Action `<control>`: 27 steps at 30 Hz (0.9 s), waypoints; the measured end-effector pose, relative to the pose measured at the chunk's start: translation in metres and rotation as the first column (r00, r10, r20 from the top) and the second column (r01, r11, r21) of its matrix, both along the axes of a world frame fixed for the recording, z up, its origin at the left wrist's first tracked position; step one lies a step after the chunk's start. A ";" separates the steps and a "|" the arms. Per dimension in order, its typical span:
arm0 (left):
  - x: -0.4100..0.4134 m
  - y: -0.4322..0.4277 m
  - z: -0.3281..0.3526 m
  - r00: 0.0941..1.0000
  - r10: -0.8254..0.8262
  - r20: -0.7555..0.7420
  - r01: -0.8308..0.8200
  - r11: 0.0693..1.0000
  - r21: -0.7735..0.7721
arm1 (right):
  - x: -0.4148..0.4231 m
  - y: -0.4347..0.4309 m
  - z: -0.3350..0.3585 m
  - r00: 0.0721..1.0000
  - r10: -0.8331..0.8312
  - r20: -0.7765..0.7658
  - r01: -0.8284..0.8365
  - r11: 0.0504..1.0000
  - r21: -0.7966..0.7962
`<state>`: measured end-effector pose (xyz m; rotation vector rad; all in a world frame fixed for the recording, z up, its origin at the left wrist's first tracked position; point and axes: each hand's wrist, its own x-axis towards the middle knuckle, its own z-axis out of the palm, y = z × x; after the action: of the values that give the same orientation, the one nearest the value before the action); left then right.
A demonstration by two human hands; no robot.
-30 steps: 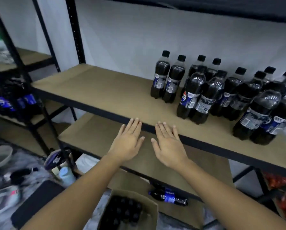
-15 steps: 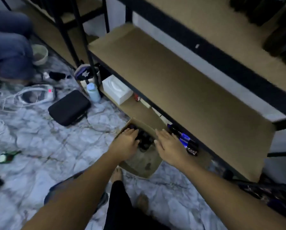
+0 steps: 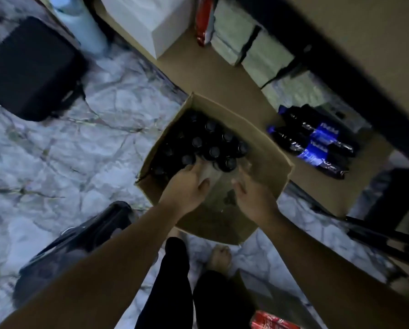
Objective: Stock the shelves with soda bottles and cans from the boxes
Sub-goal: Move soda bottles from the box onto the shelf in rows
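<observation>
A bare foot (image 3: pixel 219 257) stood on the marble floor (image 3: pixel 80 150), just in front of the cardboard box (image 3: pixel 260 141). Both hands reached into the box. The left hand (image 3: pixel 187 186) had its fingers curved down onto the near soda bottles (image 3: pixel 210 148); whether it gripped one could not be told. The right hand (image 3: pixel 253 198), blurred, was loosely spread over the box's bare right part. The bottles stood upright, packed in its far-left half. Farther right, loose bottles (image 3: pixel 317 146) lay on the bottom shelf (image 3: pixel 251 98). A black case (image 3: pixel 30 67) lay far left.

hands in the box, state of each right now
Left hand: at the bottles, grip cannot be told.
Right hand: open, holding nothing.
</observation>
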<state>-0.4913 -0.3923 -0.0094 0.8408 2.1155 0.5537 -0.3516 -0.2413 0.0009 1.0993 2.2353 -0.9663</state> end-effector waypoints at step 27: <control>0.006 0.030 0.013 0.994 0.028 -0.106 -0.001 0.970 0.242 | 0.003 0.005 0.017 0.906 -0.262 -0.332 0.282 0.959 0.011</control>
<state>-0.4849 -0.3623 0.0038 1.0116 2.1827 0.8025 -0.3485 -0.2367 0.0181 1.3932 2.4253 -1.2877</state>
